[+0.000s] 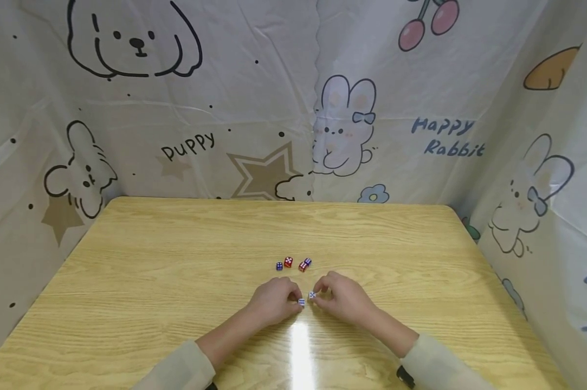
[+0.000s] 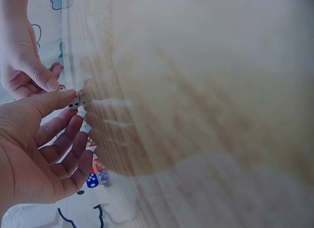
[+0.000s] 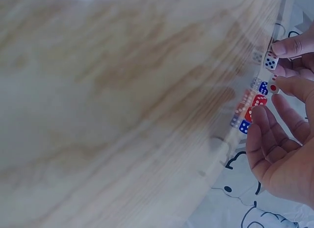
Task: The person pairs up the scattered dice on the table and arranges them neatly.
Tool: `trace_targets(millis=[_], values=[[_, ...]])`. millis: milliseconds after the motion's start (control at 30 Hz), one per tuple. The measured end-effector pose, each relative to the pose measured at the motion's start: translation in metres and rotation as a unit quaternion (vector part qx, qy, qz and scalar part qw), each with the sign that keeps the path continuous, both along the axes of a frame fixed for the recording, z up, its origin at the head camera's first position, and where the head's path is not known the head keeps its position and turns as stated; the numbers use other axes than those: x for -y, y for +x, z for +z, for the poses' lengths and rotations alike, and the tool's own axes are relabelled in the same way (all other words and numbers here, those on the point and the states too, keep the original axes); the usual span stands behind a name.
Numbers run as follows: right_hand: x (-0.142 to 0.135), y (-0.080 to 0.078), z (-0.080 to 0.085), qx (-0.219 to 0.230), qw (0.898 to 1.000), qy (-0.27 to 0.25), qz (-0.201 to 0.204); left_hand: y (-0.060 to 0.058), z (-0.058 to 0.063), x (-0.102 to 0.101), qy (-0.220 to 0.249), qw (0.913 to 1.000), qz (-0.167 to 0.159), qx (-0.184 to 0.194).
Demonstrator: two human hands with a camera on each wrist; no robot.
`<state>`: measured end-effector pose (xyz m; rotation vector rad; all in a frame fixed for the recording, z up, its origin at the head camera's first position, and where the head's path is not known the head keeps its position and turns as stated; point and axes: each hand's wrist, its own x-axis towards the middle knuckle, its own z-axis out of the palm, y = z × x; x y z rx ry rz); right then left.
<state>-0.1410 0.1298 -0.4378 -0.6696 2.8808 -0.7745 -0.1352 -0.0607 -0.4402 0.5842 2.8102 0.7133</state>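
My left hand (image 1: 275,301) pinches a small white die (image 1: 301,302) between thumb and index finger, low at the wood-grain table. Just to its right, my right hand (image 1: 344,297) holds a second white die (image 1: 312,295) by thumb and fingertip. A narrow gap separates the two dice. In the left wrist view the left hand's die (image 2: 74,102) shows dark pips, and the other fingers spread loosely below. The right wrist view shows a large red pip on the right hand's die (image 3: 274,86).
Beyond the hands lie a blue die (image 1: 279,266) and a red die (image 1: 288,262) close together. A little right of them, another red die (image 1: 303,267) sits against another blue die (image 1: 308,261). A printed curtain (image 1: 254,108) borders the table's (image 1: 176,238) back and sides.
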Motion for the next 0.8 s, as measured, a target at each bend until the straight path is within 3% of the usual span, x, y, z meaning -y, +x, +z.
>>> trace_targets(millis=[800], values=[[0.0018,0.0031,-0.0095,-0.005,0.999,0.004,0.031,-0.001,-0.0024,-0.001,0.006,1.0,-0.003,-0.006]])
